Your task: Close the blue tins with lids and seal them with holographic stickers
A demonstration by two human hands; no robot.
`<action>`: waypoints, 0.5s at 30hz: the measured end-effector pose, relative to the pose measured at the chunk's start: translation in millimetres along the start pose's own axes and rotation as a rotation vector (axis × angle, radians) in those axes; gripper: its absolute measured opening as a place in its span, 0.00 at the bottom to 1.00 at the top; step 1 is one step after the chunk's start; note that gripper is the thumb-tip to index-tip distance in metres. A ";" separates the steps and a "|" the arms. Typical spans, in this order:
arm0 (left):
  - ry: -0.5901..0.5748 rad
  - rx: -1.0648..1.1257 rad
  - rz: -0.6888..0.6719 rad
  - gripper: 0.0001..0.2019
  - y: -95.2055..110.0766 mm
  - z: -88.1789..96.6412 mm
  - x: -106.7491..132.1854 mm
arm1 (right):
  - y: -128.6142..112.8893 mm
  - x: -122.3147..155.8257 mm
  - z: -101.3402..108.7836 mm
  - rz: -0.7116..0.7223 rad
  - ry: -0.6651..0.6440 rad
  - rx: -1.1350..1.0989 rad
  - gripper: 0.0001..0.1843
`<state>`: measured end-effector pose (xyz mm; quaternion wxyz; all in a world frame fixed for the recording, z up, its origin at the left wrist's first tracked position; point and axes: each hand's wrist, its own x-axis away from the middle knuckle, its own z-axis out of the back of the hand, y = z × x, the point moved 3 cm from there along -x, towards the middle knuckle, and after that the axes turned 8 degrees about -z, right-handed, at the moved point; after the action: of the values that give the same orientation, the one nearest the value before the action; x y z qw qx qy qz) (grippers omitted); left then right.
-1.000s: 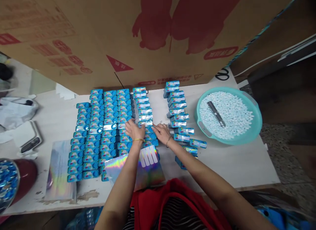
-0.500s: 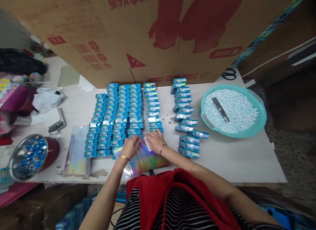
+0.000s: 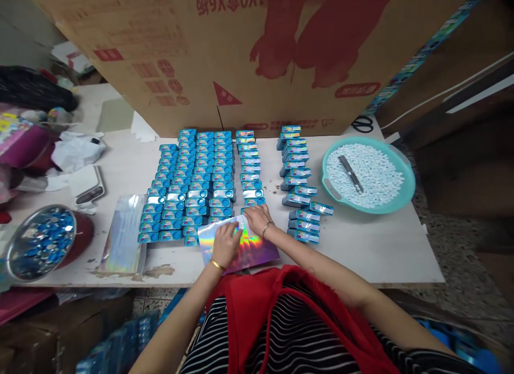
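Observation:
A holographic sticker sheet lies at the near edge of the table, just below rows of small blue tins. My left hand rests on the sheet's left half with fingers curled down onto it. My right hand is at the sheet's top edge, fingers bent as if pinching something small; what they hold is too small to see. A second loose column of blue tins stands to the right of my right hand.
A teal basin of white tablets with a metal scoop sits at the right. Another holographic sheet stack and a steel bowl of blue lids lie left. A big cardboard box walls the back.
Both hands drew back from the tin rows toward me. The holographic sheet now lies flat under my left hand, with my right hand at its top edge. The view shifted left.

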<state>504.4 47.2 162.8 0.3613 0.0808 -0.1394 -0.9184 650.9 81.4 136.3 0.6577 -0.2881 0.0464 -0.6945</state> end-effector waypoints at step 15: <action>0.769 1.185 0.790 0.16 -13.8 18.2 -37.9 | 9.4 38.2 15.8 -0.002 0.341 -0.912 0.19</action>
<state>518.6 86.5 177.5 0.5789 0.5138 -0.4873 -0.4042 667.7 49.2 158.2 0.4468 -0.4291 0.4530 -0.6412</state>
